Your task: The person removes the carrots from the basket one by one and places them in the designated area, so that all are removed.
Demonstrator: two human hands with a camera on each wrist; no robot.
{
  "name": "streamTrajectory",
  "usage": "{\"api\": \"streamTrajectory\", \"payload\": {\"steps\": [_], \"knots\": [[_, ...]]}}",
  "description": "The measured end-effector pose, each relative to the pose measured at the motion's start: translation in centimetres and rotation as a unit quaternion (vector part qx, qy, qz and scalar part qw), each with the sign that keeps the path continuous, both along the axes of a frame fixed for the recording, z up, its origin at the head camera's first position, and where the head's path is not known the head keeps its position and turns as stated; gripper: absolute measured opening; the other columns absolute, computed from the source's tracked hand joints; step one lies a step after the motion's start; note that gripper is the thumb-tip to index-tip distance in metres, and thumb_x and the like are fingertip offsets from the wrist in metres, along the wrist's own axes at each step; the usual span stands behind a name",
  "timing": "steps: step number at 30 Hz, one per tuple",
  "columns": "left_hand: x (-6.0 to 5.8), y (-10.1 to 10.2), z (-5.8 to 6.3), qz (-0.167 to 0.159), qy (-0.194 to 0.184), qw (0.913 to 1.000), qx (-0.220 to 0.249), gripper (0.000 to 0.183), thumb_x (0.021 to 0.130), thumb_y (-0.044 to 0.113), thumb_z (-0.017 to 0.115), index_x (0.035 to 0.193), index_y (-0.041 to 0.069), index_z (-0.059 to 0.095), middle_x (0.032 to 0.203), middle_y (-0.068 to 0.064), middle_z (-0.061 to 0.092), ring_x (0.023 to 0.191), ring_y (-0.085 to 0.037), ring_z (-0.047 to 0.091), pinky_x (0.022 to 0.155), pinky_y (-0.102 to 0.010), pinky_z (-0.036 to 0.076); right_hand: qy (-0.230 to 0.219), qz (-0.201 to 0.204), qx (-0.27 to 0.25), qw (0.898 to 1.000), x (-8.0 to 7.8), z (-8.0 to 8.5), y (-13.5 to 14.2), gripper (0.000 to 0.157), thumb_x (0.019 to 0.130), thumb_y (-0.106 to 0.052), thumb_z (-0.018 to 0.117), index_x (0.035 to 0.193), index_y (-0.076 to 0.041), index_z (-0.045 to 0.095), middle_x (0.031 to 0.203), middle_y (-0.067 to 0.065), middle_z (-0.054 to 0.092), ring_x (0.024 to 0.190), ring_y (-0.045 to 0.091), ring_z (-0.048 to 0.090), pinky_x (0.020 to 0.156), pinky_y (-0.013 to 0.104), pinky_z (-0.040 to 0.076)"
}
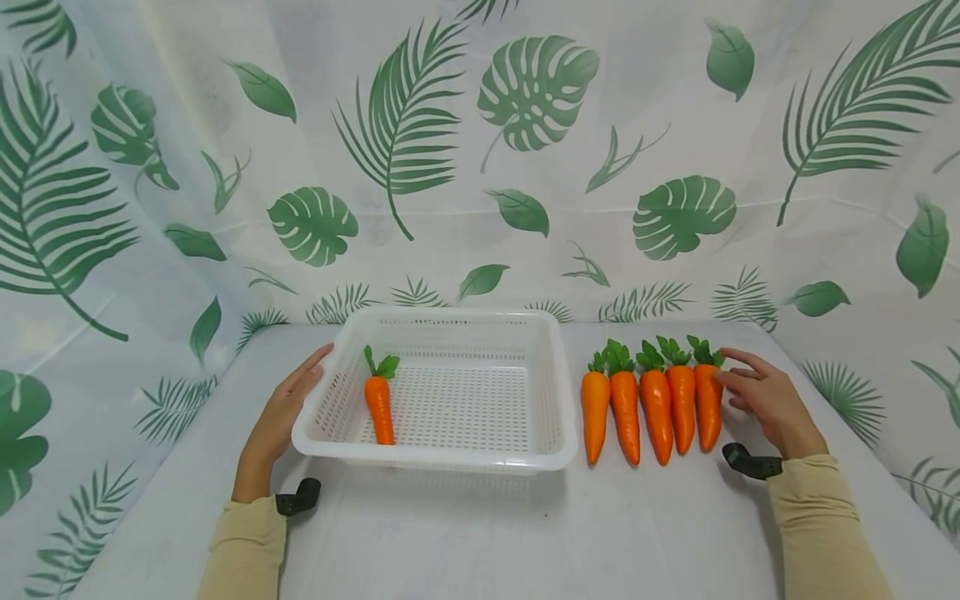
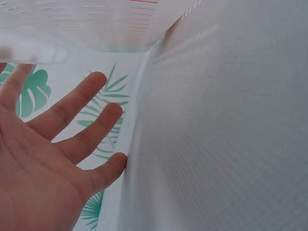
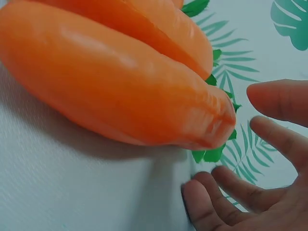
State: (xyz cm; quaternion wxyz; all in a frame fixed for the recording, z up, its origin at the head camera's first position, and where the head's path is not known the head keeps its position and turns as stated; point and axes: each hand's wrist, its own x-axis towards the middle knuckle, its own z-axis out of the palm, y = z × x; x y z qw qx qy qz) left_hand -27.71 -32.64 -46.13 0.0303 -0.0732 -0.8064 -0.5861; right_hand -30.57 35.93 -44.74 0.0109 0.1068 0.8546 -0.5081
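My left hand (image 1: 287, 403) is at the left side of a white plastic basket (image 1: 435, 457), its fingertips by the rim. In the left wrist view the fingers of that hand (image 2: 98, 84) are spread and straight. One carrot (image 1: 380, 408) with green leaves lies inside the basket at the left. My right hand (image 1: 768, 400) hovers over the top of the rightmost carrot (image 1: 708, 404) in a row. The right wrist view shows this carrot (image 3: 115, 82) large, with the thumb and fingers parted beside its leafy end and holding nothing.
Several more carrots (image 1: 656, 417) lie side by side between the basket and my right hand, leaves pointing away. A white cloth covers the table (image 1: 480, 533). Behind it hangs a curtain (image 1: 450, 250) with a green leaf print.
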Motion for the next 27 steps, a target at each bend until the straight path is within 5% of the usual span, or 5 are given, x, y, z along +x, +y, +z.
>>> {"api": "streamTrajectory", "payload": {"steps": [4, 8, 16, 27], "knots": [[0.0, 0.1, 0.0, 0.003, -0.001, 1.0000, -0.008, 0.060, 0.116, 0.049, 0.039, 0.171, 0.025, 0.031, 0.171, -0.010, 0.036, 0.127, -0.017, 0.055, 0.093, -0.021, 0.053, -0.004, -0.015, 0.000, 1.000, -0.1, 0.2, -0.2, 0.076, 0.112, -0.038, 0.051, 0.171, -0.009, 0.013, 0.168, 0.042, 0.009, 0.141, 0.060, 0.036, 0.099, 0.042, 0.055], [-0.1, 0.0, 0.0, 0.006, -0.001, 0.9998, -0.018, 0.062, 0.116, 0.051, 0.038, 0.172, 0.025, 0.030, 0.172, -0.009, 0.034, 0.132, -0.023, 0.052, 0.094, -0.020, 0.052, 0.018, -0.028, 0.006, 0.999, 0.0, 0.6, -0.6, 0.077, 0.112, -0.038, 0.050, 0.171, -0.009, 0.012, 0.169, 0.040, 0.002, 0.148, 0.064, 0.022, 0.115, 0.073, 0.030], [-0.3, -0.1, -0.3, 0.004, 0.001, 0.9998, -0.017, 0.063, 0.116, 0.052, 0.038, 0.172, 0.024, 0.030, 0.172, -0.009, 0.035, 0.130, -0.020, 0.054, 0.094, -0.021, 0.053, 0.084, -0.063, 0.006, 0.994, 0.3, 1.7, -2.6, 0.073, 0.111, -0.038, 0.049, 0.171, -0.008, 0.020, 0.174, 0.031, 0.006, 0.153, 0.063, 0.011, 0.116, 0.078, 0.022], [-0.2, 0.0, -0.1, 0.009, -0.006, 0.9998, -0.018, 0.062, 0.116, 0.052, 0.039, 0.172, 0.026, 0.030, 0.172, -0.008, 0.034, 0.131, -0.021, 0.053, 0.093, -0.021, 0.053, 0.116, -0.066, -0.018, 0.991, -0.1, 3.2, -5.6, 0.067, 0.112, -0.031, 0.050, 0.171, -0.011, 0.025, 0.177, 0.022, 0.007, 0.158, 0.054, 0.003, 0.119, 0.074, 0.019]]}}
